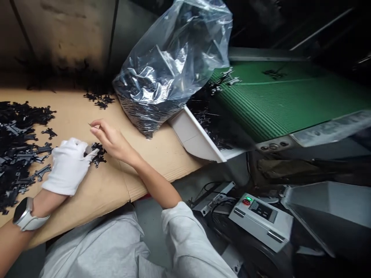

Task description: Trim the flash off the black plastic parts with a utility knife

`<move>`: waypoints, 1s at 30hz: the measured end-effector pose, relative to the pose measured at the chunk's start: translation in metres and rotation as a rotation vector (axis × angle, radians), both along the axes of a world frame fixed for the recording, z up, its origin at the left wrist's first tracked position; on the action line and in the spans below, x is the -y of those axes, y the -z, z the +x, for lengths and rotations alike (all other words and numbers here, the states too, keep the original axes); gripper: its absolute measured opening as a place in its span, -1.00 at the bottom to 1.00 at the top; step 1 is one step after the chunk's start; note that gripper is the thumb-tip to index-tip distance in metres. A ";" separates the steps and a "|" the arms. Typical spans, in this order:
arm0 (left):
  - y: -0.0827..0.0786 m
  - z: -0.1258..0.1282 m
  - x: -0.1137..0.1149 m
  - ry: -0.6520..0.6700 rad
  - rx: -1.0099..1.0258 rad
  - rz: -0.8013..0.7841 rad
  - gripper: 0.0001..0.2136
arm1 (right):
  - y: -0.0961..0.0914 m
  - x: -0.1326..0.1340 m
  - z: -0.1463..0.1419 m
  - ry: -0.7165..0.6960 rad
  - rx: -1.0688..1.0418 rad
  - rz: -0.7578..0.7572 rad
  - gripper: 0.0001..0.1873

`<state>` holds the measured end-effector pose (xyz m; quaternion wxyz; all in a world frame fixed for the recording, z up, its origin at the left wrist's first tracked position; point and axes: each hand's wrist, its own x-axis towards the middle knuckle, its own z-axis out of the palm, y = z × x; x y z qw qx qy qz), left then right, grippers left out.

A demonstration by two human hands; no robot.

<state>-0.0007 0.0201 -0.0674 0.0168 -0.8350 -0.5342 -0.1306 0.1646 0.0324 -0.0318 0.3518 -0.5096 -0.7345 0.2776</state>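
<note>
My left hand (68, 166), in a white glove, is closed with its fingers curled. A black branched plastic part (99, 155) sticks out past its thumb and fingertips, just above the cardboard. Up and to the right is my bare right hand (111, 141), thumb and forefinger brought together in a pinch. A tiny dark sliver shows at those fingertips, too small to name. Left of the gloved hand lies a large pile of black plastic parts (17, 154), with a few loose ones at its edge.
Cardboard (150, 170) covers the table. A clear plastic bag (174, 65) of dark parts stands at the back, beside a white tray (199, 137) with more parts. To the right are a green conveyor belt (278, 100) and a control box (261, 222) with a lit green button.
</note>
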 end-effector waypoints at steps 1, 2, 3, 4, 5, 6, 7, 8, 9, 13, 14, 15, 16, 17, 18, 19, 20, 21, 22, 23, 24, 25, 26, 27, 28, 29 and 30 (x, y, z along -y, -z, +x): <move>0.001 0.000 0.000 0.003 -0.019 0.026 -0.63 | -0.003 -0.001 0.000 -0.020 0.065 -0.010 -0.72; 0.003 -0.001 -0.001 0.013 -0.022 0.050 -0.64 | -0.005 -0.002 0.002 -0.036 0.153 -0.022 -0.72; 0.003 -0.002 0.000 0.029 -0.009 0.071 -0.66 | -0.007 -0.003 0.005 -0.043 0.252 -0.035 -0.73; 0.004 -0.003 0.000 0.046 0.016 0.089 -0.67 | -0.008 -0.004 0.008 -0.041 0.347 -0.049 -0.75; 0.004 -0.003 0.001 0.060 0.049 0.104 -0.66 | -0.008 -0.004 0.013 -0.034 0.425 -0.064 -0.78; 0.004 -0.004 0.001 0.068 0.087 0.117 -0.66 | -0.006 -0.004 0.018 -0.018 0.478 -0.080 -0.83; 0.004 -0.005 0.002 0.067 0.125 0.130 -0.65 | -0.003 -0.002 0.023 0.002 0.504 -0.094 -0.87; 0.004 -0.005 0.003 0.059 0.158 0.143 -0.64 | -0.001 0.000 0.028 0.022 0.515 -0.107 -0.91; 0.004 -0.005 0.003 0.052 0.181 0.151 -0.63 | 0.001 0.003 0.034 0.040 0.527 -0.118 -0.93; 0.003 -0.007 0.004 0.024 0.202 0.138 -0.60 | -0.020 0.023 0.080 0.169 0.546 -0.110 -0.87; 0.003 -0.007 0.005 0.019 0.199 0.131 -0.59 | -0.033 0.028 0.101 0.255 0.548 -0.092 -0.84; 0.002 -0.007 0.005 0.015 0.200 0.124 -0.57 | -0.049 0.032 0.125 0.371 0.554 -0.070 -0.82; 0.002 -0.007 0.005 0.014 0.203 0.116 -0.55 | -0.065 0.035 0.151 0.520 0.561 -0.036 -0.76; 0.001 -0.007 0.006 0.013 0.206 0.107 -0.54 | -0.080 0.036 0.180 0.692 0.568 0.002 -0.68; 0.001 -0.006 0.006 0.011 0.212 0.099 -0.52 | -0.094 0.036 0.208 0.855 0.576 0.027 -0.59; 0.001 -0.005 0.007 0.012 0.219 0.093 -0.51 | -0.104 0.033 0.234 0.983 0.582 0.036 -0.49; 0.002 -0.005 0.007 0.014 0.225 0.090 -0.50 | -0.111 0.029 0.257 1.071 0.586 0.020 -0.35; 0.003 -0.004 0.007 0.013 0.232 0.088 -0.50 | -0.114 0.023 0.276 1.127 0.587 -0.015 -0.19; 0.005 -0.004 0.007 0.013 0.240 0.086 -0.50 | -0.115 0.015 0.291 1.156 0.586 -0.055 -0.09; 0.007 -0.003 0.006 0.012 0.249 0.081 -0.51 | -0.113 0.007 0.301 1.171 0.589 -0.085 -0.02; 0.008 -0.003 0.005 0.009 0.256 0.073 -0.53 | -0.110 -0.002 0.308 1.176 0.592 -0.108 0.01; 0.010 -0.004 0.004 0.002 0.261 0.066 -0.54 | -0.107 -0.011 0.312 1.179 0.596 -0.123 0.02; 0.011 -0.004 0.004 -0.008 0.263 0.061 -0.56 | -0.103 -0.020 0.314 1.185 0.600 -0.129 0.00; 0.012 -0.005 0.003 -0.015 0.265 0.059 -0.57 | -0.099 -0.028 0.314 1.197 0.602 -0.129 -0.03; 0.012 -0.005 0.002 -0.018 0.266 0.059 -0.58 | -0.096 -0.035 0.314 1.214 0.604 -0.126 -0.06; 0.011 -0.006 0.002 -0.016 0.268 0.060 -0.58 | -0.094 -0.040 0.314 1.231 0.606 -0.124 -0.09; 0.011 -0.006 0.002 -0.011 0.267 0.064 -0.58 | -0.091 -0.045 0.314 1.240 0.609 -0.125 -0.13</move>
